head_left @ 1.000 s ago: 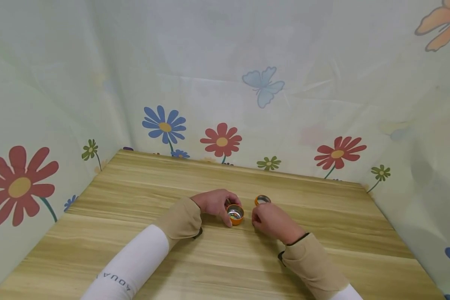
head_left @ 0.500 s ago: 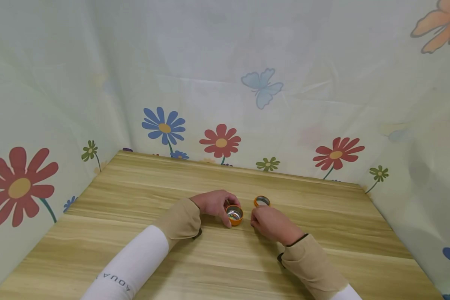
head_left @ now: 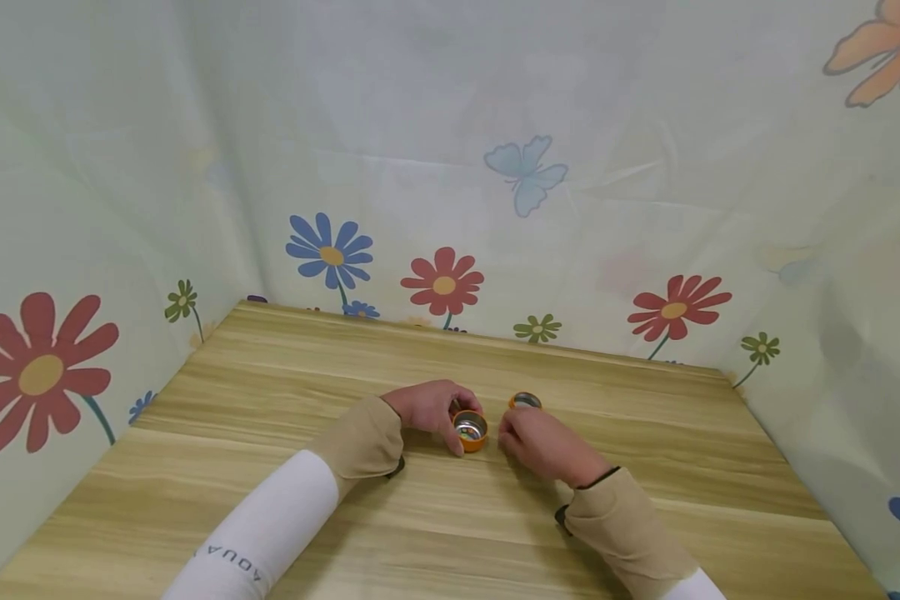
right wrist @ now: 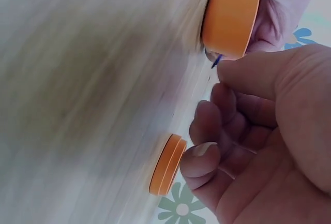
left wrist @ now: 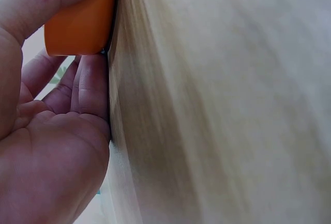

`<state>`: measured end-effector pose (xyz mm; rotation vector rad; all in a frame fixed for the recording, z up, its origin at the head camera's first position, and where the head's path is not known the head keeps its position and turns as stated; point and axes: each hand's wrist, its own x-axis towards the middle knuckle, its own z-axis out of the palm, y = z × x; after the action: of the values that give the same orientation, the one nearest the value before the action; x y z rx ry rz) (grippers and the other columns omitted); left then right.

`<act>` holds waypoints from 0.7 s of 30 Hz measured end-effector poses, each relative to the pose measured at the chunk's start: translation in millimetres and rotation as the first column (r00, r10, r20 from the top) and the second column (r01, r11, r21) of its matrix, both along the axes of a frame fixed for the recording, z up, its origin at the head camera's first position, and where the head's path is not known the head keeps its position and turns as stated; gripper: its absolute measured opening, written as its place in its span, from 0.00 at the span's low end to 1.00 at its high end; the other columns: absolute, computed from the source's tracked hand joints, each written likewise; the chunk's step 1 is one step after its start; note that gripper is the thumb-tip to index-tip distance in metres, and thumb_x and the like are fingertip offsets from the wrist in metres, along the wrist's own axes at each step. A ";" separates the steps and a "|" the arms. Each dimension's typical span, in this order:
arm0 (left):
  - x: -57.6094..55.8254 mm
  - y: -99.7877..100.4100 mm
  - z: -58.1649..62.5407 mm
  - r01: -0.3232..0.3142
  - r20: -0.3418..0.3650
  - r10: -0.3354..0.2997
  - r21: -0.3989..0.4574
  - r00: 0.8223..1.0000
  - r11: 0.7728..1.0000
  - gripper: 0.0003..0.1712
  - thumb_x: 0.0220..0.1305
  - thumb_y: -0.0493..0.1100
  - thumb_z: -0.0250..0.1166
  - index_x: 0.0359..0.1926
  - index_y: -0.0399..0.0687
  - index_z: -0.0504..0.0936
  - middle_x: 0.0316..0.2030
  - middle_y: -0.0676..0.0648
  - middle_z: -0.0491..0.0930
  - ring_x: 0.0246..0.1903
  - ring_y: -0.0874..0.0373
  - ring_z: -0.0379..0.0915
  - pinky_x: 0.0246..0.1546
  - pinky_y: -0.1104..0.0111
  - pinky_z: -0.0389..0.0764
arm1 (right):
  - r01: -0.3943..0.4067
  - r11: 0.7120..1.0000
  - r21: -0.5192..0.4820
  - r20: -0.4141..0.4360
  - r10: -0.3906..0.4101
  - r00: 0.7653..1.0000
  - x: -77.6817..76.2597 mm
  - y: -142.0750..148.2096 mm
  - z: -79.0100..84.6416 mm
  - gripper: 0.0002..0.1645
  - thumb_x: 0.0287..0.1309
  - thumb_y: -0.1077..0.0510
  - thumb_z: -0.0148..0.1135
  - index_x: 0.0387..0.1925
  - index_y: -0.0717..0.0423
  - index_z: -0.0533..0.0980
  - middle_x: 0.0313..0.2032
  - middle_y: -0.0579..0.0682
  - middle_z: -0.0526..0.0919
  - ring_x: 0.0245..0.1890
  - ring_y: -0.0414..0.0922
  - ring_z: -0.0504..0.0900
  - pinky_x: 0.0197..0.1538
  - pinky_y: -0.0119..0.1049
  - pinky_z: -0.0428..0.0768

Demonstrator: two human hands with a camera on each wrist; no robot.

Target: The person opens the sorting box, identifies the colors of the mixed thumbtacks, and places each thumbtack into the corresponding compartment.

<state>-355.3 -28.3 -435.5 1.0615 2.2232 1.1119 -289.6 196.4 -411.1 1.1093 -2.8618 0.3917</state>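
A small round orange container [head_left: 470, 444] with a shiny metal inside stands upright on the table, with small coloured bits at its bottom. My left hand [head_left: 429, 408] holds it from the left, thumb at the near side and fingers round the far side. Just right of it, my right hand [head_left: 547, 446] is low over the table with curled fingers. In the right wrist view a thin dark blue piece [right wrist: 216, 61] sticks out at the thumb tip, pinched there; its kind is too small to tell. Behind the right hand lies an orange lid [right wrist: 168, 165], its metal inside facing up.
The wood-grain table [head_left: 345, 358] reaches back to a pale cloth wall [head_left: 390, 192] printed with flowers and butterflies. Similar cloth closes off the left and right sides.
My right hand has shifted slightly left towards the orange container. The left hand, the container and the lid stay in place.
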 end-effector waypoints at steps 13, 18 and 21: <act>-3.3 1.1 -4.1 -0.002 -0.019 0.002 -0.019 1.000 1.000 0.29 0.36 0.39 0.80 0.43 0.54 0.78 0.37 0.55 0.79 0.36 0.61 0.74 0.39 0.71 0.75 | 0.081 0.942 -0.326 0.196 -0.017 0.981 -1.0 -5.8 4.8 0.06 0.67 0.59 0.54 0.34 0.55 0.75 0.24 0.43 0.71 0.22 0.38 0.67 0.25 0.33 0.69; -4.4 0.9 -5.8 -0.005 -0.037 0.004 -0.030 0.999 1.000 0.30 0.36 0.40 0.81 0.43 0.54 0.78 0.37 0.57 0.78 0.36 0.61 0.74 0.39 0.71 0.75 | 0.095 0.877 -0.471 0.308 0.063 0.949 1.7 -9.1 5.3 0.09 0.70 0.58 0.50 0.36 0.60 0.73 0.22 0.47 0.70 0.20 0.42 0.68 0.23 0.33 0.69; -4.3 0.9 -5.1 -0.014 -0.038 0.013 -0.037 0.999 0.999 0.30 0.36 0.41 0.81 0.44 0.53 0.78 0.37 0.57 0.78 0.36 0.61 0.73 0.39 0.71 0.75 | 0.100 0.816 -0.569 0.393 0.163 0.905 4.0 -10.2 5.0 0.12 0.71 0.57 0.49 0.38 0.63 0.72 0.23 0.53 0.70 0.22 0.51 0.70 0.24 0.38 0.71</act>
<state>-359.6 -27.4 -440.7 1.0621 2.2745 1.0604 -285.7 186.2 -406.1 1.0328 -2.6976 1.5671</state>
